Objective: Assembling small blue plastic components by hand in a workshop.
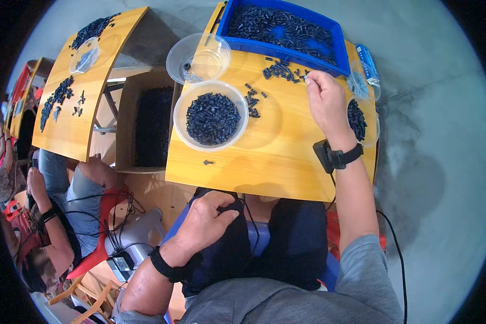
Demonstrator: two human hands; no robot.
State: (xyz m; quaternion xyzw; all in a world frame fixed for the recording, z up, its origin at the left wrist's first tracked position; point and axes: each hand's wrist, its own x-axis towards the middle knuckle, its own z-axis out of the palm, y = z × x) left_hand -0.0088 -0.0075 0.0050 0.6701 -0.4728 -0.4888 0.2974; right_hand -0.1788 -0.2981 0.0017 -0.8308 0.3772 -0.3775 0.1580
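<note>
My right hand point(327, 102) reaches over the far right part of the yellow table. Its thumb and forefinger are pinched together next to a loose pile of small black cylindrical parts point(279, 70). What the fingertips hold is too small to make out. My left hand point(204, 222) rests on my dark-trousered leg in front of the table edge. Its thumb and forefinger are apart with nothing visible between them; the other fingers are partly hidden. A clear round tub full of black parts point(213, 117) stands left of centre, with more loose parts point(252, 102) beside it.
Behind the pile stands a blue tray point(286, 53) of black parts. A clear bowl point(179, 59) is at far left; tubs of pale pieces point(357, 83) and black parts point(356, 120) line the right edge. Left lie a cardboard box point(125, 119) and another table point(105, 70), with a seated person.
</note>
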